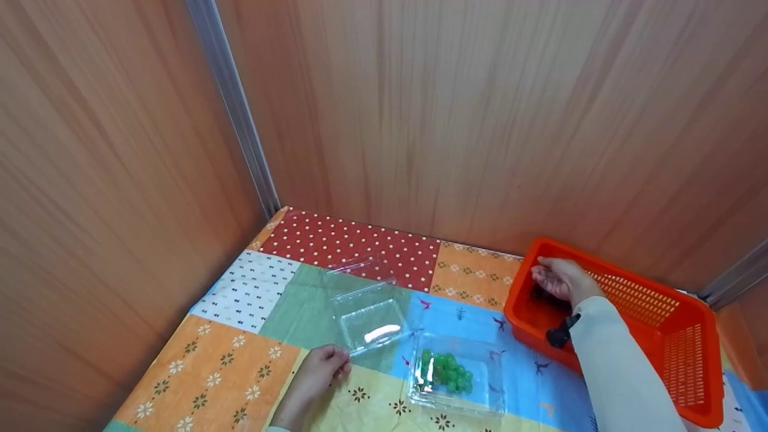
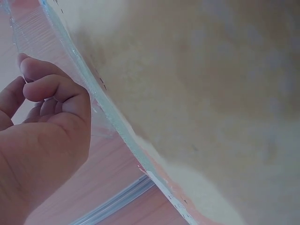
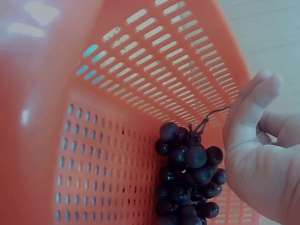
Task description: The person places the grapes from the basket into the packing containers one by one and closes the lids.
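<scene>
My left hand (image 1: 318, 369) pinches the near corner of a clear plastic container (image 1: 369, 318) between thumb and fingertips. In the left wrist view, the thin clear plastic (image 2: 42, 37) rises beyond the fingertips. To the right sits another clear container (image 1: 498, 403) with green grapes (image 1: 447, 373) in it. My right hand (image 1: 564, 279) is inside the orange basket (image 1: 717, 360), over a bunch of dark grapes (image 3: 187, 178). The bunch's thin stem (image 3: 206, 121) runs up to the curled fingers of this hand, which grips it; the fingertips are partly hidden.
A patchwork cloth (image 1: 234, 360) covers the table. Wood-grain panels (image 1: 450, 120) stand behind and at the left, joined by a metal corner strip (image 1: 234, 114). The basket's slotted walls (image 3: 108, 164) rise around the right hand. A black device (image 1: 561, 334) is strapped to the right wrist.
</scene>
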### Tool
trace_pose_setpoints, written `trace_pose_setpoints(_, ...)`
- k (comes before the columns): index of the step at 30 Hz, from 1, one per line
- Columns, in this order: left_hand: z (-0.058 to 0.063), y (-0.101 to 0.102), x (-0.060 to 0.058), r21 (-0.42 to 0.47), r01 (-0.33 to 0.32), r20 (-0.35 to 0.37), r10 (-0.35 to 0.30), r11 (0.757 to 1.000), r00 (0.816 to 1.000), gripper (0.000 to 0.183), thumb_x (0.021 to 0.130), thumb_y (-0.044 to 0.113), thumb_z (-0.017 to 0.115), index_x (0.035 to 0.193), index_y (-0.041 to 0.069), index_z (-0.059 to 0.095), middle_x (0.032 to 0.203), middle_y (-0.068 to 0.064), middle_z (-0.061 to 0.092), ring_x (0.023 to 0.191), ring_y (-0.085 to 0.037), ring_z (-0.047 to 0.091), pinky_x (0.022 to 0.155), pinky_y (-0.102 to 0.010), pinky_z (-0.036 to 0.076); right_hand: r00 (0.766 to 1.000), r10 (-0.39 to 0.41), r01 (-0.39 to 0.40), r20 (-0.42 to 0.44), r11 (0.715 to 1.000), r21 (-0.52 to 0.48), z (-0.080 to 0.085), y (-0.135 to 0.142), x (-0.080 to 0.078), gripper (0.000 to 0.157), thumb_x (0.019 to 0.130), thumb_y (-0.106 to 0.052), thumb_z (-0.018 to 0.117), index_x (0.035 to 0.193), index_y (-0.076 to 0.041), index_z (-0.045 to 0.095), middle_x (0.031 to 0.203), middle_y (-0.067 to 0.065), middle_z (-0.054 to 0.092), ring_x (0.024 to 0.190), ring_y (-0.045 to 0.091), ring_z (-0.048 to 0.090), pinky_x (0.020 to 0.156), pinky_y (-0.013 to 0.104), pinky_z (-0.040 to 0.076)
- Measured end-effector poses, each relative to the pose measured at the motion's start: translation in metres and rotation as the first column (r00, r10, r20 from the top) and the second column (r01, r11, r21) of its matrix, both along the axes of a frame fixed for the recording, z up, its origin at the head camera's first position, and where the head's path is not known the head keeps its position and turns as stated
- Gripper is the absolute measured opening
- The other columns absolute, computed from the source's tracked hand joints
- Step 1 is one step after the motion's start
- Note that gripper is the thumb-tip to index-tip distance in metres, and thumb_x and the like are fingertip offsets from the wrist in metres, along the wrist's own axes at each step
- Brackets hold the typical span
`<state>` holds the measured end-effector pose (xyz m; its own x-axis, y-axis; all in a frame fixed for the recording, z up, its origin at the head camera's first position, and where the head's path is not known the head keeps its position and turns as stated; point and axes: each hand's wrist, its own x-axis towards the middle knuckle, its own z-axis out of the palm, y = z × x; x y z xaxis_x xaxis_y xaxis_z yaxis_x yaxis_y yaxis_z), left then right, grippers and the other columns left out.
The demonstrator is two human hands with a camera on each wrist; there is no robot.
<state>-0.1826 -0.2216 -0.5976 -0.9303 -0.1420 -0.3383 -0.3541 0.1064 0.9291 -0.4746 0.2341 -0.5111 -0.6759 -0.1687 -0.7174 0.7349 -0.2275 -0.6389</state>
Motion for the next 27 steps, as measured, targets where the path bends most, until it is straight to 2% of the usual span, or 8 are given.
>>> trace_pose_setpoints(6,0.000,0.000,0.001,-0.007,-0.015,0.031,0.015,1.000,0.999,0.025,0.104,0.017,0.051,0.102,-0.005,0.063,0.085,-0.008,0.066,0.074,-0.015,0.056,0.067,-0.028,0.046,1.000,0.015,-0.015,0.008,0.999,0.033,-0.005,0.000,-0.004,0.035,0.099,-0.030,0.063,0.127,-0.011,0.055,0.095,0.008,0.074,0.091,0.019,0.073,0.092,0.027,0.050)
trace_pose_setpoints(13,0.000,0.001,0.003,-0.014,-0.019,0.042,0.020,1.000,0.999,0.023,0.104,0.016,0.051,0.102,-0.004,0.063,0.085,-0.008,0.066,0.075,-0.016,0.056,0.068,-0.029,0.046,0.986,0.157,-0.151,-0.048,0.982,0.114,-0.003,0.001,-0.010,0.036,0.099,-0.030,0.062,0.127,-0.008,0.053,0.091,0.008,0.074,0.087,0.021,0.074,0.093,0.030,0.050)
trace_pose_setpoints(17,0.002,0.001,0.004,-0.009,-0.007,0.021,0.007,1.000,1.000,0.023,0.103,0.015,0.052,0.100,-0.004,0.064,0.083,-0.007,0.066,0.073,-0.014,0.055,0.065,-0.026,0.045,0.974,0.224,-0.219,-0.032,0.968,0.125,-0.003,0.005,-0.011,0.038,0.101,-0.030,0.059,0.129,-0.006,0.050,0.093,0.009,0.074,0.089,0.022,0.074,0.096,0.030,0.047)
trace_pose_setpoints(21,0.005,0.000,0.003,-0.008,-0.007,0.012,0.007,1.000,1.000,0.024,0.103,0.017,0.052,0.100,-0.004,0.064,0.083,-0.006,0.065,0.072,-0.014,0.055,0.064,-0.026,0.045,0.978,0.209,-0.207,-0.008,0.972,0.115,-0.004,0.008,-0.013,0.038,0.100,-0.033,0.060,0.126,-0.006,0.055,0.095,0.010,0.075,0.094,0.022,0.073,0.097,0.030,0.046)
trace_pose_setpoints(24,0.006,0.000,0.001,-0.007,-0.010,0.016,0.010,1.000,1.000,0.025,0.103,0.018,0.053,0.101,-0.003,0.064,0.083,-0.006,0.065,0.073,-0.014,0.055,0.066,-0.027,0.045,0.978,0.207,-0.201,-0.036,0.971,0.132,-0.006,0.008,-0.015,0.036,0.099,-0.033,0.061,0.122,-0.006,0.059,0.096,0.010,0.075,0.094,0.024,0.073,0.097,0.032,0.047)
trace_pose_setpoints(27,0.005,0.000,0.002,-0.003,-0.008,0.030,0.008,1.000,1.000,0.025,0.103,0.019,0.053,0.103,-0.003,0.064,0.085,-0.006,0.066,0.075,-0.015,0.056,0.068,-0.028,0.047,0.968,0.245,-0.234,-0.051,0.960,0.156,-0.009,0.008,-0.017,0.035,0.101,-0.033,0.059,0.123,-0.006,0.056,0.094,0.009,0.075,0.093,0.024,0.073,0.097,0.033,0.047)
